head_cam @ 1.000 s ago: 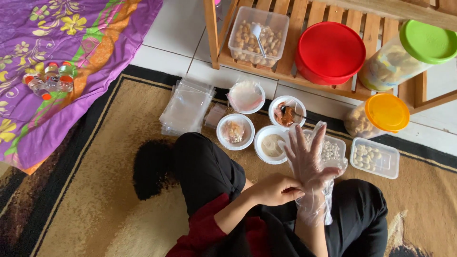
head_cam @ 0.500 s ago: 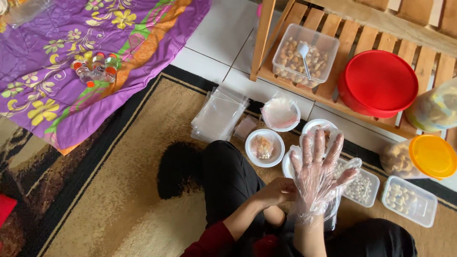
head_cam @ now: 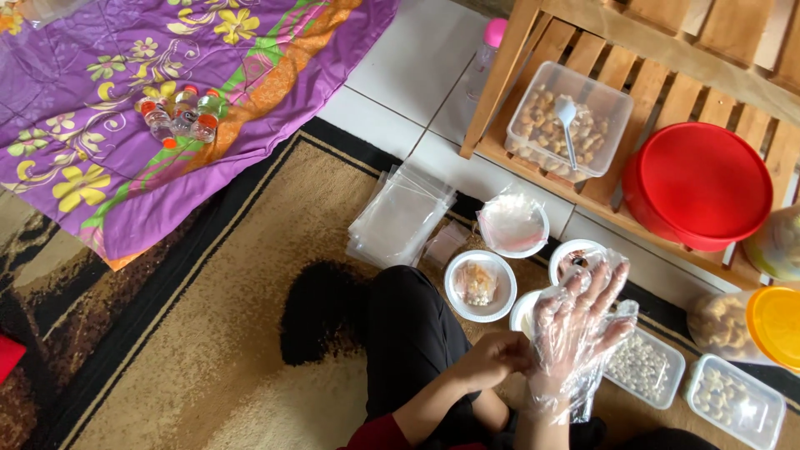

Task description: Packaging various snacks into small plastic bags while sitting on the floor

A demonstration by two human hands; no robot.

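Plastic glove on spread right hand

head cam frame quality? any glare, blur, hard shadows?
Head view: soft, even daylight with no hard shadows; mild sheen on the clear plastic glove over the right hand and on the stack of clear plastic bags; slight motion softness on the left hand; the red lid stays sharp.

At the lower centre of the frame, the right hand wears a thin, clear, crinkled plastic glove with a loose cuff past the wrist. The left hand is ungloved. A dark red sleeve shows at the bottom edge, above black trousers.
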